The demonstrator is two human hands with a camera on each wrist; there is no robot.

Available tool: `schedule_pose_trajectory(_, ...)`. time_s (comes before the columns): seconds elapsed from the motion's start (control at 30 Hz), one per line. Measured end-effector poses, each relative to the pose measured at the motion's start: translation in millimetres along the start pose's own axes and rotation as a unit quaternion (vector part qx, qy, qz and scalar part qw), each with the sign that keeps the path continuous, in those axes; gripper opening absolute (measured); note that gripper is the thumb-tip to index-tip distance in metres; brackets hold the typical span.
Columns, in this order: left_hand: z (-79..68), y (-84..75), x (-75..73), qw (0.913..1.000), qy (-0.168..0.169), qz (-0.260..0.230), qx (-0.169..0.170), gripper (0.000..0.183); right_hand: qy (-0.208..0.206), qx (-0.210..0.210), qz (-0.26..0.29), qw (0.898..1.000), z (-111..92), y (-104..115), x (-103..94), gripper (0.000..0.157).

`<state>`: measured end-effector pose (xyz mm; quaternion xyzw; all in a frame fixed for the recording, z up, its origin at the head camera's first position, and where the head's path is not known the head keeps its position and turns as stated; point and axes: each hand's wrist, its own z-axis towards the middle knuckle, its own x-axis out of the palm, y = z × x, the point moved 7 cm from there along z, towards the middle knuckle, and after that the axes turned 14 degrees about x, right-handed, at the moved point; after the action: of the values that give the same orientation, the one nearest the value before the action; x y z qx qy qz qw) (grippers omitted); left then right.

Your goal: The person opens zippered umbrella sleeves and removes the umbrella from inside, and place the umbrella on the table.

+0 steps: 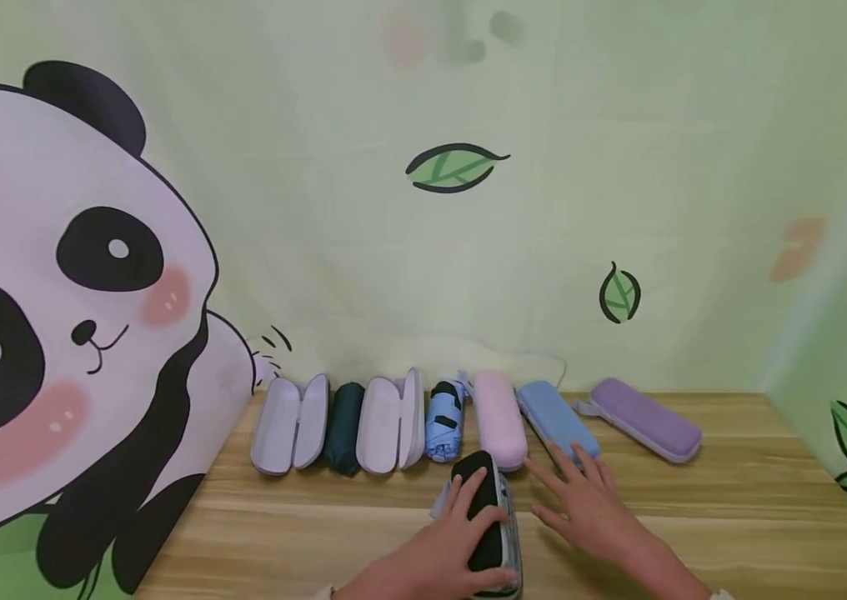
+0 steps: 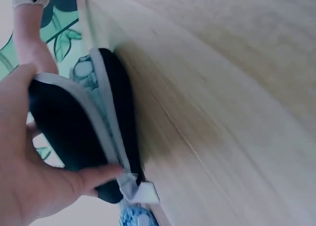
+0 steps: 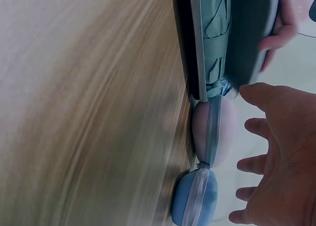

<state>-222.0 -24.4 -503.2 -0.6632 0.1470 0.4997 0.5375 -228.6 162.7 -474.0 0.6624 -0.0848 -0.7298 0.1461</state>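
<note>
A black zip case stands near the front of the wooden table, its lid partly raised. My left hand holds that lid, thumb on one edge and fingers over the other. Inside lies a grey-green folded umbrella, its strap and pleats showing through the gap in the right wrist view. A light fabric tab sticks out at the case's end. To the right of the case my right hand hovers with fingers spread, holding nothing; its fingertips overlap the blue case in the head view.
Along the back stand an opened lilac case, a dark green folded umbrella, another opened case, a blue folded umbrella, a pink case and a purple case. Behind them hangs a panda-print backdrop.
</note>
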Motion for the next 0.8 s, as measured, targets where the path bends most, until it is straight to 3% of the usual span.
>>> schedule_pose_trajectory(0.1,-14.3,0.4,-12.1,0.9958,-0.077,-0.046,-0.016,0.041,-0.004,-0.001,0.005,1.000,-1,1,0.0,0.061)
schedule_pose_trajectory(0.2,-28.3,4.2,-21.4,0.9854,-0.144,-0.074,-0.053,0.032,-0.009,-0.004,0.011,1.000,-3,3,0.2,0.061)
schedule_pose_trajectory(0.3,-41.0,9.2,-28.0,0.9768,-0.179,-0.061,-0.100,0.027,-0.011,-0.006,0.014,1.000,-3,5,1.1,0.061)
schedule_pose_trajectory(0.37,-47.2,10.6,-31.8,0.9781,-0.181,-0.009,-0.103,0.024,-0.012,-0.007,0.013,1.000,-2,6,0.9,0.061)
schedule_pose_trajectory(0.43,-50.9,8.9,-32.4,0.9822,-0.145,0.093,-0.075,0.024,-0.013,-0.009,0.014,1.000,-2,8,0.6,0.060)
schedule_pose_trajectory(0.47,-51.9,7.2,-31.4,0.9791,-0.118,0.158,-0.050,0.026,-0.013,-0.010,0.016,1.000,-1,10,0.5,0.060)
schedule_pose_trajectory(0.5,-53.0,5.4,-29.5,0.9699,-0.090,0.225,-0.019,0.029,-0.013,-0.011,0.019,1.000,-1,11,0.5,0.059)
schedule_pose_trajectory(0.6,-56.5,3.0,-19.7,0.9211,-0.008,0.383,0.069,0.052,-0.009,-0.017,0.027,0.999,0,15,0.9,0.058)
schedule_pose_trajectory(0.63,-57.9,4.6,-16.2,0.9104,0.017,0.405,0.085,0.059,-0.007,-0.019,0.029,0.999,1,16,1.2,0.058)
schedule_pose_trajectory(0.7,-60.0,10.8,-9.5,0.9017,0.069,0.417,0.090,0.074,-0.004,-0.019,0.029,0.999,1,18,2.1,0.058)
schedule_pose_trajectory(0.8,-63.8,19.8,0.1,0.9018,0.129,0.406,0.070,0.093,-0.003,-0.021,0.028,0.999,1,22,3.9,0.058)
